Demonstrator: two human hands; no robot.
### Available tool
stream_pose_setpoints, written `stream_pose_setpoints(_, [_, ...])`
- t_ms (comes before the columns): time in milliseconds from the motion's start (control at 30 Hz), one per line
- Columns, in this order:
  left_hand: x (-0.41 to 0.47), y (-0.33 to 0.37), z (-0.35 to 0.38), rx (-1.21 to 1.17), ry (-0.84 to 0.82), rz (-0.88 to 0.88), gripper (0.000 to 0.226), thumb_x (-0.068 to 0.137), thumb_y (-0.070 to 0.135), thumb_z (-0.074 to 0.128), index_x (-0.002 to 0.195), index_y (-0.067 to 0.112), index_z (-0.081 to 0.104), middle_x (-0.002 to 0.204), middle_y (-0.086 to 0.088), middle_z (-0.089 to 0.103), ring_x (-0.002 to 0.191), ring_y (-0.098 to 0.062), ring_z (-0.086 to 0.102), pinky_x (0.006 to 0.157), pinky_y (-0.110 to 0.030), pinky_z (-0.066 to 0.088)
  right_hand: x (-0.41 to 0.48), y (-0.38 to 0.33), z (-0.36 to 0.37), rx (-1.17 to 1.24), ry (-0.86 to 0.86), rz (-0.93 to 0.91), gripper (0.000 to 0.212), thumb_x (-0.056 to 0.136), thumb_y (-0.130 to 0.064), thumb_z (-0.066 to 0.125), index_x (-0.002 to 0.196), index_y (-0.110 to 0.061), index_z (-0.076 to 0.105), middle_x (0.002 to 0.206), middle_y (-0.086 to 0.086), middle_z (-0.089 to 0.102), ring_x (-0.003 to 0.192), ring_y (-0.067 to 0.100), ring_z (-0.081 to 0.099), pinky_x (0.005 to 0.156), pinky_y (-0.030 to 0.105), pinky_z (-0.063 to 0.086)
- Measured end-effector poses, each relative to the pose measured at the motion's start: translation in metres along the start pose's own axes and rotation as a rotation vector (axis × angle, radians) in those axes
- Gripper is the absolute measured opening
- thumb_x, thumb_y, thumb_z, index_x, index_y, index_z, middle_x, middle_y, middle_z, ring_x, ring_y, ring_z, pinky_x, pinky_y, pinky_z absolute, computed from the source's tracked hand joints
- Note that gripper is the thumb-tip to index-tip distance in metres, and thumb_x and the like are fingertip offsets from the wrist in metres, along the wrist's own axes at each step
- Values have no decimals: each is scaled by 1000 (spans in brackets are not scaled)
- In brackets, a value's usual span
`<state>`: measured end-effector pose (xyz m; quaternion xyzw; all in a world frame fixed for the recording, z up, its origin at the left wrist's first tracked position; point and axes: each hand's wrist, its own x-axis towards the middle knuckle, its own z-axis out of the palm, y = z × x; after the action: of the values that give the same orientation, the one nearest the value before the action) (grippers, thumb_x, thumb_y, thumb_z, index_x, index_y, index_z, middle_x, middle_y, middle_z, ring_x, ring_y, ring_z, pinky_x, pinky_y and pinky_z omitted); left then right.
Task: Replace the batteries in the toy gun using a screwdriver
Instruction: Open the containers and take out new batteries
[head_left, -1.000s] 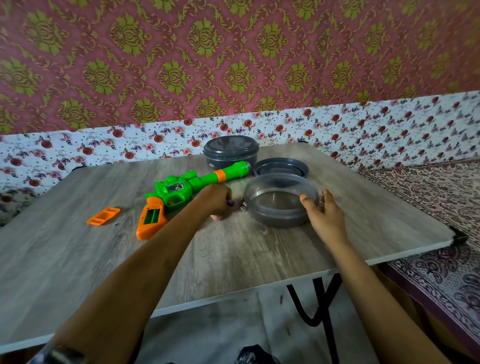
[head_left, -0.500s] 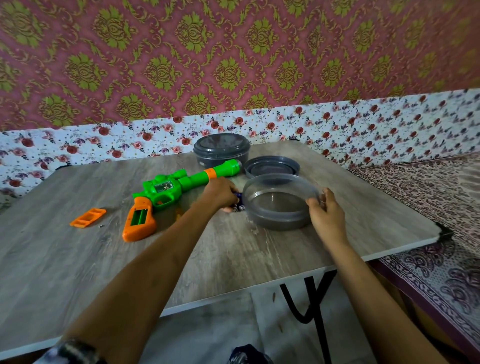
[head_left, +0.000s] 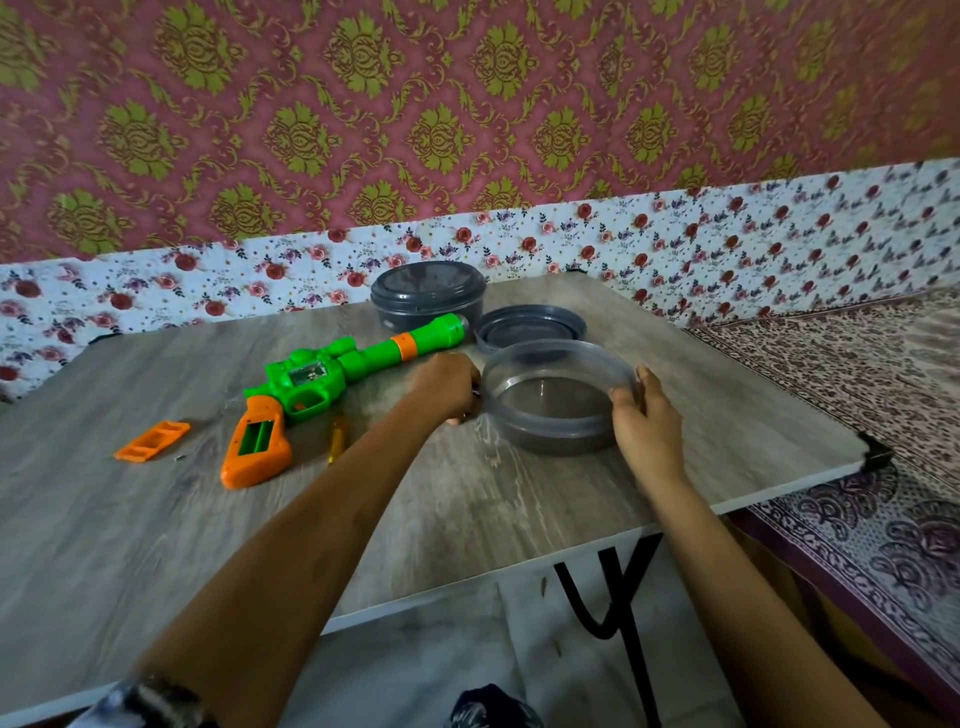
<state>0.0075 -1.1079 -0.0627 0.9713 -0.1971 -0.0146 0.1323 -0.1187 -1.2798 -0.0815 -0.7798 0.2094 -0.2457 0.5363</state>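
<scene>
Our right hand (head_left: 644, 415) pinched the open grey container (head_left: 550, 436) by its rim. Our left hand (head_left: 447, 389) curled just beside its left wall, and we could not tell what, if anything, it held. The toy gun (head_left: 311, 374) lay further left, battery bay uncovered. We judged it wisest to hold the container steady before dropping anything in.

Bare forearms (head_left: 322, 519), dark watch-like band (head_left: 148, 701) on left wrist

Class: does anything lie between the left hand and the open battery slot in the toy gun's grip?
Only the yellow screwdriver, lying flat on the table between the left hand and the battery slot; nothing else visible.
</scene>
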Motion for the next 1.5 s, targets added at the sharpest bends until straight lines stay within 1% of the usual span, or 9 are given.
stream_pose_setpoints(100, [1,-7,-3,13,2,46,25,78,8,65,102,8,73,94,-13,73,83,-22,67,67,-28,50,-2,-2,-1,4,-6,-4,49,97,-19,39,144,-12,30,139,15,46,126,29,45,101,33,35])
stream_pose_setpoints(233, [5,-24,-23,-91,26,46,27,79,4,65,105,5,72,102,-15,72,60,3,59,56,-13,40,-3,-3,-1,-11,-7,-5,47,97,-20,39,144,-12,32,138,16,47,126,30,45,102,36,36])
stream_pose_setpoints(433, [0,6,-66,-463,17,144,31,83,3,66,115,1,65,103,-17,68,78,-19,63,80,-29,53,-3,-5,0,-34,-11,-19,47,97,-19,39,143,-12,33,137,15,49,122,29,48,101,34,36])
stream_pose_setpoints(600, [4,52,-31,-167,-228,387,33,82,3,66,114,9,67,104,-10,69,82,-17,63,64,-13,48,-3,-5,-2,-20,-36,-18,48,98,-22,41,144,-17,30,138,12,47,117,21,49,98,32,38])
stream_pose_setpoints(700, [10,63,-11,43,-280,474,35,83,5,65,116,14,67,115,-4,67,100,-20,62,82,-22,47,0,-3,-2,-4,-52,-14,51,98,-24,41,146,-16,26,148,8,38,132,21,40,106,31,31])
stream_pose_setpoints(867, [18,57,-22,-59,-383,444,42,83,4,64,122,20,63,125,0,62,103,-15,60,79,-12,45,11,-1,-5,-20,-69,13,50,98,-19,37,146,-18,28,144,11,42,129,25,42,102,28,33])
stream_pose_setpoints(1100, [55,30,-44,-291,100,287,28,84,-4,62,110,4,69,112,-11,68,92,-15,63,80,-22,50,28,3,-12,56,-34,48,46,98,-16,37,143,-17,35,147,6,39,131,20,39,105,27,30])
stream_pose_setpoints(1267, [87,14,-15,-4,87,233,37,82,0,64,117,10,66,124,-11,63,110,-25,60,97,-32,45,34,5,-11,144,7,109,40,98,-21,38,137,-18,43,143,5,43,132,22,40,108,35,31])
stream_pose_setpoints(1500, [102,30,4,105,127,236,20,88,15,60,104,20,72,111,-3,69,100,-24,63,96,-38,48,38,7,-10,125,30,119,40,98,-22,38,137,-18,45,143,4,44,132,20,40,106,30,31])
